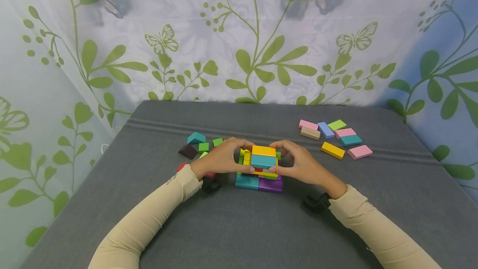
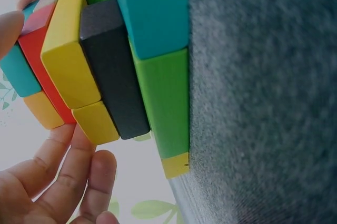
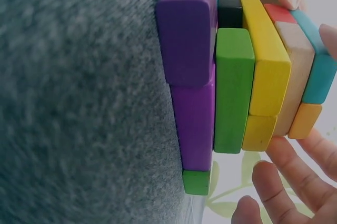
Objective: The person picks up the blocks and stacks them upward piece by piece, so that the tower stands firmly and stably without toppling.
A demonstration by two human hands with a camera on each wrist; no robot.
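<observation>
A tower of coloured blocks stands on the table, with a yellow block and a teal block side by side on top. My left hand grips the tower's upper left side, thumb in front and fingers behind. On the opposite side my right hand holds it the same way. Beneath the top layer lie a red block and a plain wooden block. Lower come yellow blocks, then a black block and a green block. Teal and purple blocks show at the base.
Left of the tower, partly behind my left arm, lie loose blocks, including a teal roof-shaped block, a dark triangular block and green cubes. Several rectangular blocks, among them a yellow one, lie at the back right of the grey table.
</observation>
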